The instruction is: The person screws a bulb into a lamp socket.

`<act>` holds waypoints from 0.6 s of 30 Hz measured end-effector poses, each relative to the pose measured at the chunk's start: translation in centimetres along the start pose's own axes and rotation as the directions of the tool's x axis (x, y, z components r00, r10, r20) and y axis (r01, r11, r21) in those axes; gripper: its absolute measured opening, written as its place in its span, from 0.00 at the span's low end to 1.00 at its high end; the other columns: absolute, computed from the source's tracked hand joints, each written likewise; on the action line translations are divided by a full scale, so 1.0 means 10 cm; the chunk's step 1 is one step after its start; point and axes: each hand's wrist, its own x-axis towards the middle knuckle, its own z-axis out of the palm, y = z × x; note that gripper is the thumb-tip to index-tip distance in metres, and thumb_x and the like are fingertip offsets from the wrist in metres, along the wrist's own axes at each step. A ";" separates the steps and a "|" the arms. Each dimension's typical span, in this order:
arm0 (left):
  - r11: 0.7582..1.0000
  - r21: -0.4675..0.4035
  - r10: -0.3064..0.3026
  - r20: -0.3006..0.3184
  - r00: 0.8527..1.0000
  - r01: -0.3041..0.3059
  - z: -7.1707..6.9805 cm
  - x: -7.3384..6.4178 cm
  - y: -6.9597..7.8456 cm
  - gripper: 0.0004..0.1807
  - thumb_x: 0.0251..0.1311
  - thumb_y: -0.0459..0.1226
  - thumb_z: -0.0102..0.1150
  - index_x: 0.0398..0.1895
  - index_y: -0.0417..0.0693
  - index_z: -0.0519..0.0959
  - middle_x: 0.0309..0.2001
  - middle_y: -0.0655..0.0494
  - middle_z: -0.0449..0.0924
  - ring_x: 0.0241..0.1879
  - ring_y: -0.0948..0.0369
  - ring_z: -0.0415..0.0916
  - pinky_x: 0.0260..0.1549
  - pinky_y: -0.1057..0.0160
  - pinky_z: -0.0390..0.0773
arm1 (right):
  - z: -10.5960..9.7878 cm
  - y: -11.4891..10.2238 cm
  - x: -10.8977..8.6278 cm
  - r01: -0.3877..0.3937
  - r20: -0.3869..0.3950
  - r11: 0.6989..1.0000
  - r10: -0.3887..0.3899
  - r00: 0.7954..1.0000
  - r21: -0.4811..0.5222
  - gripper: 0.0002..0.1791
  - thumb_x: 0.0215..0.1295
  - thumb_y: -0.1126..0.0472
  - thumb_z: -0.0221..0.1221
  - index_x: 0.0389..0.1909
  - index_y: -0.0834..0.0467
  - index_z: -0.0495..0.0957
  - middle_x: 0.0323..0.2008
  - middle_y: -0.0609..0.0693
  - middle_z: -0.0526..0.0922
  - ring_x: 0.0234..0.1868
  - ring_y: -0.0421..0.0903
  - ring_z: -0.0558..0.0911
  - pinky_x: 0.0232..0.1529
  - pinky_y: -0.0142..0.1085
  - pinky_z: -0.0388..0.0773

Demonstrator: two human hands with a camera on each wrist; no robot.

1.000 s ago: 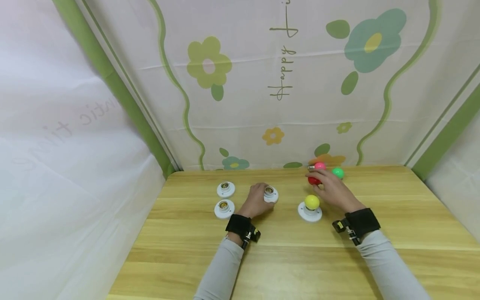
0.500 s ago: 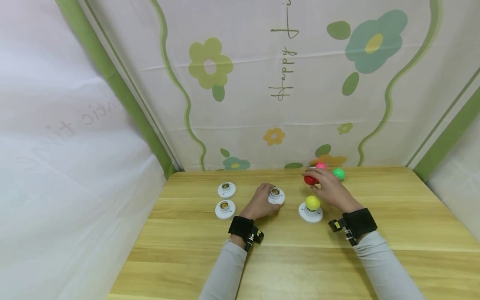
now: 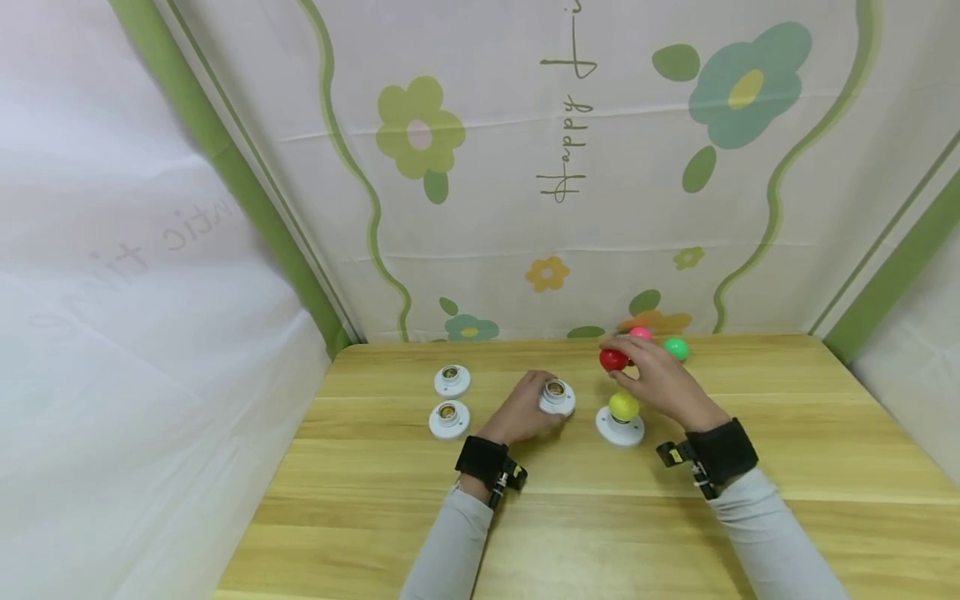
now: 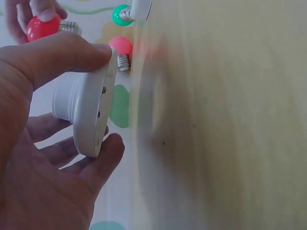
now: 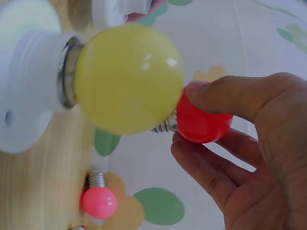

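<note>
My left hand (image 3: 521, 410) grips a round white lamp socket (image 3: 557, 398) by its rim. In the left wrist view the base of this socket is tilted up on edge to the camera, with a gap between it and the wood. My right hand (image 3: 667, 379) pinches a red light bulb (image 5: 204, 117) between thumb and fingers; its metal screw end is partly hidden behind the yellow bulb in the right wrist view. The yellow bulb (image 3: 623, 407) stands upright in another white socket (image 3: 620, 431), just in front of my right hand.
Two white sockets (image 3: 452, 381) without bulbs sit on the left of the wooden table (image 3: 570, 533). At the back right lie a pink bulb (image 3: 641, 332) and a green bulb (image 3: 676, 348). A flowered cloth wall (image 3: 487, 208) rises behind the table's far edge.
My left hand has carried its socket to the right. My right hand has moved left with the red bulb, away from the pink and green bulbs.
</note>
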 end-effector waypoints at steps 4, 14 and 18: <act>1.000 -0.003 0.010 0.014 1.000 -0.010 -0.02 -0.02 0.02 0.38 0.63 0.38 0.76 0.74 0.40 0.71 0.72 0.45 0.71 0.68 0.52 0.74 0.71 0.55 0.75 | -0.03 -0.10 0.00 0.021 -0.010 1.000 -0.021 1.000 -0.008 0.27 0.64 0.66 0.74 0.64 0.61 0.80 0.62 0.64 0.84 0.59 0.64 0.86 0.56 0.58 0.86; 0.999 -0.018 0.040 0.028 0.999 -0.040 -0.04 -0.04 0.07 0.39 0.62 0.37 0.76 0.75 0.41 0.70 0.72 0.45 0.72 0.68 0.52 0.75 0.71 0.55 0.76 | -0.07 -0.28 0.01 0.092 -0.019 0.995 -0.093 0.996 -0.025 0.28 0.65 0.62 0.75 0.65 0.61 0.80 0.62 0.63 0.85 0.57 0.61 0.88 0.54 0.56 0.88; 0.998 -0.016 0.064 0.028 0.998 -0.064 -0.05 -0.04 0.09 0.39 0.61 0.38 0.77 0.74 0.42 0.70 0.71 0.46 0.73 0.67 0.53 0.75 0.70 0.55 0.76 | -0.08 -0.33 0.01 0.123 -0.006 0.992 -0.123 0.992 -0.025 0.29 0.63 0.65 0.75 0.65 0.61 0.79 0.62 0.62 0.85 0.57 0.60 0.88 0.55 0.56 0.88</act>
